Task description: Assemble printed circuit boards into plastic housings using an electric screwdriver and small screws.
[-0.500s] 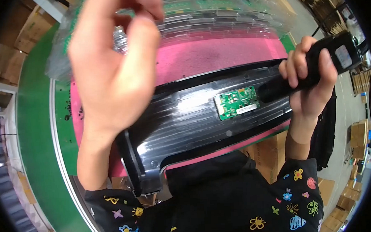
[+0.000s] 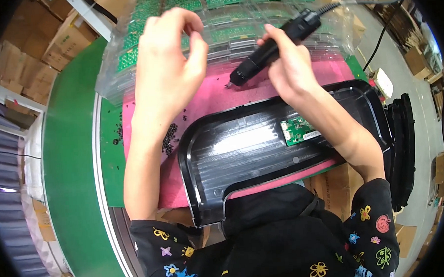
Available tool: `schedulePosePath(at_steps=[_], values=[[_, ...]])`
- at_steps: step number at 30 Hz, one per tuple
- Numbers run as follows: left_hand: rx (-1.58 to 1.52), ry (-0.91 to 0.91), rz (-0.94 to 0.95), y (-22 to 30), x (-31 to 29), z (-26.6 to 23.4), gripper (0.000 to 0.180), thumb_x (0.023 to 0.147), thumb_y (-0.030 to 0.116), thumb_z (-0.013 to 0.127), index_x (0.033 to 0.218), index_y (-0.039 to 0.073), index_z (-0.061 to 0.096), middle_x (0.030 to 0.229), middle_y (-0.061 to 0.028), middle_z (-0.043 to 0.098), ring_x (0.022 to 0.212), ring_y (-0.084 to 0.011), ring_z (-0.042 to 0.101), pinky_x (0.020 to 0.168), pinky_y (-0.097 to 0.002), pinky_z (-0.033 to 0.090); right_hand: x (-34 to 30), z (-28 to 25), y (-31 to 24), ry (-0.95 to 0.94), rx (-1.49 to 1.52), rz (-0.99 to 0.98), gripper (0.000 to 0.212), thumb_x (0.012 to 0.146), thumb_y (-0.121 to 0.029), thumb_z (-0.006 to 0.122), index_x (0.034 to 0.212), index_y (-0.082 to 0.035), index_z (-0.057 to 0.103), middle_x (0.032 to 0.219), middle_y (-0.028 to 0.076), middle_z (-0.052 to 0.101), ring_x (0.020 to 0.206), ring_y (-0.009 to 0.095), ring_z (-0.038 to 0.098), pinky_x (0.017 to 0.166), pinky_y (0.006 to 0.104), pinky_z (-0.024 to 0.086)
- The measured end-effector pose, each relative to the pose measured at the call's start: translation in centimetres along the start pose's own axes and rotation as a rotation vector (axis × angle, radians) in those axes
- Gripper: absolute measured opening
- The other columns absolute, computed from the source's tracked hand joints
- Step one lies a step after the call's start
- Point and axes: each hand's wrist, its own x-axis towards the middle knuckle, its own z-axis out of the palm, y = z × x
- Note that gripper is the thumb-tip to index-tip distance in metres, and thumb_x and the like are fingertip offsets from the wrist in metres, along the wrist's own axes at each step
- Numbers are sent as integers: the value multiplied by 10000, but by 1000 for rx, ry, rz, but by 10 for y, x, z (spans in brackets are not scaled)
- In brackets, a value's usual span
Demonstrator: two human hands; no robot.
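In my right hand (image 2: 293,67) is a black electric screwdriver (image 2: 272,50), its cord running off to the upper right. The bit points down-left over the pink mat (image 2: 212,96), above the housing's far edge. My left hand (image 2: 170,66) is raised left of it, with thumb and forefinger curled together; whatever they pinch, if anything, is hidden. Below lies a black plastic housing (image 2: 248,159), open side up, holding a small green circuit board (image 2: 294,130). My right forearm partly covers that board. Small black screws (image 2: 170,138) lie scattered on the mat beside my left forearm.
Stacked clear trays of green circuit boards (image 2: 221,33) stand along the far side of the mat. More black plastic parts (image 2: 402,149) are at the right. Green table surface (image 2: 75,161) extends left, and cardboard boxes (image 2: 69,41) stand beyond it.
My right hand has swung the screwdriver left and away from the circuit board to above the mat. The left hand has drawn lower, away from the camera. The view has shifted somewhat.
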Motion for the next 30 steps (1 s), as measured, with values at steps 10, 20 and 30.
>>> schedulePosePath(at_steps=[10,20,30], values=[[-8,-1239,-145,11,-31,19,253,794,133,716,968,-10,601,950,-215,654,958,-415,612,795,-481,494,-51,-72,-117,-67,-299,65,275,914,-120,641,1110,35,526,1059,57,549,977,128,538,879,379,516],[-248,-438,-84,48,-61,-85,246,825,-95,539,1057,-62,614,1055,-173,655,952,-214,610,860,-316,471,-72,-345,-324,1033,-1487,-1006,534,781,-193,685,1242,0,496,1186,182,523,1127,316,498,990,401,406],[-49,460,-397,23,-123,-165,289,870,149,704,1063,-44,609,1030,-148,642,951,-281,609,836,-432,497,-176,-603,-304,1206,-1979,396,675,837,-303,650,1451,-225,380,1361,175,535,1270,377,503,1024,574,400]])
